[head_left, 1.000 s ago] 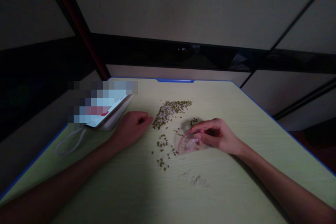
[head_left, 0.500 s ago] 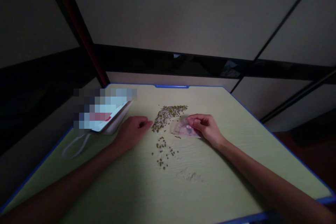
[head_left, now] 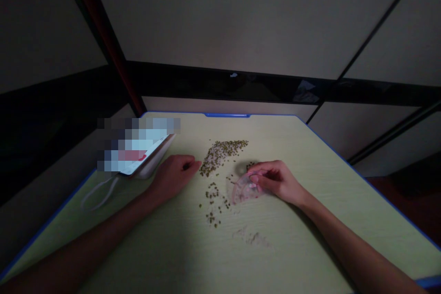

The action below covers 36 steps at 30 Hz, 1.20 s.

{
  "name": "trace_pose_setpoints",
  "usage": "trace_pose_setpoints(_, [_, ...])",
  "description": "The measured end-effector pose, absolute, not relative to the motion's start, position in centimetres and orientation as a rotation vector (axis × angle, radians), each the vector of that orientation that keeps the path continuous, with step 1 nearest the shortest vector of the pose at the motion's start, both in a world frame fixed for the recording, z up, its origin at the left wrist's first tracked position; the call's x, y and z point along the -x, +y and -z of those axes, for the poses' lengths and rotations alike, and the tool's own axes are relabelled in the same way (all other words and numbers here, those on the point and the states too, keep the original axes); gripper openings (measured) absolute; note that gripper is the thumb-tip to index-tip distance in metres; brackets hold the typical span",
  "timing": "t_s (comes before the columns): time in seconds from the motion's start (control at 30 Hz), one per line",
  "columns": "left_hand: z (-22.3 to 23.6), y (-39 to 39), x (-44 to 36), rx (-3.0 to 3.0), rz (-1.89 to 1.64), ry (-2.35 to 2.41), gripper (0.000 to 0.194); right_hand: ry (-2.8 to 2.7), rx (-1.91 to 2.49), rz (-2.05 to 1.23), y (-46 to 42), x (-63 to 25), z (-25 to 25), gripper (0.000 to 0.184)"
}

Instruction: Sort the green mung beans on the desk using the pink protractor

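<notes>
My right hand (head_left: 280, 181) pinches a clear protractor (head_left: 243, 189) with pink markings, held tilted low over the table. Small dark green beans (head_left: 250, 164) show just beyond its fingertips. A mixed pile of green beans and pale grains (head_left: 220, 154) lies between my two hands, toward the far side. Nearer to me are scattered loose beans (head_left: 213, 202) and, to their right, a small patch of pale grains (head_left: 253, 238). My left hand (head_left: 174, 172) rests on the table in a loose fist, its thumb beside the pile's left edge; nothing shows in it.
A phone (head_left: 138, 151) with a lit, partly blurred screen leans on a pale stand at the left, a white strap loop (head_left: 98, 195) hanging from it. The pale table (head_left: 165, 248) has a blue rim. Cabinet panels (head_left: 220, 18) rise behind it.
My right hand moved the protractor away toward the pile, then drew it back toward me. Beans it covered half a second ago show again. My left hand stays put; the view tilted slightly.
</notes>
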<state>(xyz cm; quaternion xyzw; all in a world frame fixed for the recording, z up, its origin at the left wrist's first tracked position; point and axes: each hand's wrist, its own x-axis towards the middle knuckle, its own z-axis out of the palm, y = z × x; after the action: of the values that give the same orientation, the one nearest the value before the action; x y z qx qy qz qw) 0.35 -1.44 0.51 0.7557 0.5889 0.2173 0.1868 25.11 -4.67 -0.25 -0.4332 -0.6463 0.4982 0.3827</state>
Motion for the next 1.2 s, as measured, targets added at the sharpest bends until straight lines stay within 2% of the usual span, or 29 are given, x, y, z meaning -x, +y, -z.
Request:
trace_pose_setpoints(0.6, [-0.6,-1.6,-0.5,-2.157,-0.595,1.694,0.035,-1.736,1.26,-1.044,-4.6,-24.8,0.1,0.029])
trace_pose_setpoints(1.2, [-0.5,-1.5,-0.5,-2.143,-0.592,1.672,0.034,-1.849,1.119,-1.157,-4.5,-24.8,0.3,0.022])
